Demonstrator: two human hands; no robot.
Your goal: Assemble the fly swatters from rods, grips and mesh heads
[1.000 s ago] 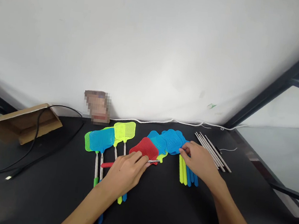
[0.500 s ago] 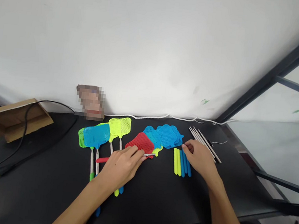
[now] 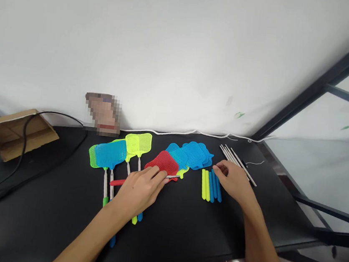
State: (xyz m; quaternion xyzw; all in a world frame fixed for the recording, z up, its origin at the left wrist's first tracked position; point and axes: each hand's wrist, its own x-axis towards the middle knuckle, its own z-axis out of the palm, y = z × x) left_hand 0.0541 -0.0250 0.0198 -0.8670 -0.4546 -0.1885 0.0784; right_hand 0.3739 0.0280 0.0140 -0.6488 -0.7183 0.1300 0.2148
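My left hand (image 3: 142,190) is closed around a red fly swatter handle (image 3: 117,182), whose metal rod (image 3: 174,176) sticks out to the right past the fingertips. Just beyond lies a loose red swatter head (image 3: 163,162), partly over a yellow one, with several blue swatter heads (image 3: 193,155) overlapping to its right. Thumb and fingers of my right hand (image 3: 230,178) are curled together at the upper end of a row of blue handles (image 3: 215,188); whatever they may pinch is hidden. Yellow handles (image 3: 205,185) lie alongside on the left.
Several swatters with rods and handles, blue (image 3: 111,153) and yellow (image 3: 138,143) among them, lie at left. Thin metal rods (image 3: 237,158) rest behind my right hand. A cardboard box (image 3: 17,132), black cable (image 3: 25,139) and blurred-out object (image 3: 103,114) are further left; the wall (image 3: 183,56) stands behind.
The whole view has shifted slightly, so things sit a little higher and further left. Both hands keep nearly the same place among the parts, the left still holding the red handle.
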